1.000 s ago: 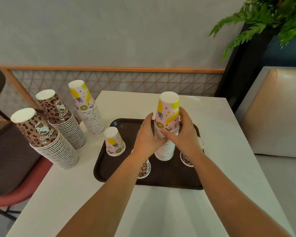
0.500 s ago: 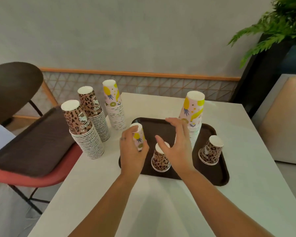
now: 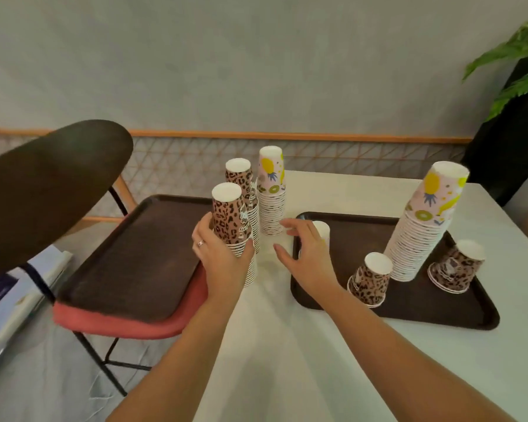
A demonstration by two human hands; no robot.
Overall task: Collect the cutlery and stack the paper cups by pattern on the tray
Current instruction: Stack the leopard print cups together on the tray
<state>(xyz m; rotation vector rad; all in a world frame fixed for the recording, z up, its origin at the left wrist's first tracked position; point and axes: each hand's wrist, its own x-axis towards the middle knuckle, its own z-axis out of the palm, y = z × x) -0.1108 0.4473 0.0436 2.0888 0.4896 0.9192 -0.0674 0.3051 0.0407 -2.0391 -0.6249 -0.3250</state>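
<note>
Left hand (image 3: 223, 257) wraps the near leopard stack (image 3: 233, 226) low on its ribbed rims, thumb on the right side, fingers curled round the left; a ring shows on one finger. The stack stands upside down at the left edge of the white table (image 3: 287, 345).

Right hand (image 3: 305, 251) is spread, fingers loosely extended and gripping nothing, palm down over the left rim of the tray (image 3: 409, 309). A single cup (image 3: 322, 231) stands just behind it on the tray; only its white base shows, and whether the hand touches it cannot be told.

Behind the held stack: a second leopard stack (image 3: 241, 181), close against it, and a fruit-print stack (image 3: 271, 190) just to the right, both on the table.

On the tray: a tall fruit-print stack (image 3: 424, 226), tilted right at the top; a lone leopard cup (image 3: 371, 278) at its left foot; another leopard cup (image 3: 456, 268) to its right. All upside down.

A second dark tray (image 3: 128, 260) lies on the red seat of a chair (image 3: 119, 321) left of the table. A plant (image 3: 512, 59) is at the upper right.

Against half a second ago: the left hand held the single fruit cup at the tray's left edge; it has let go of it and crossed to the leopard stack. The right hand, then raised open over the tray's middle, has shifted left. The view has swung left.
</note>
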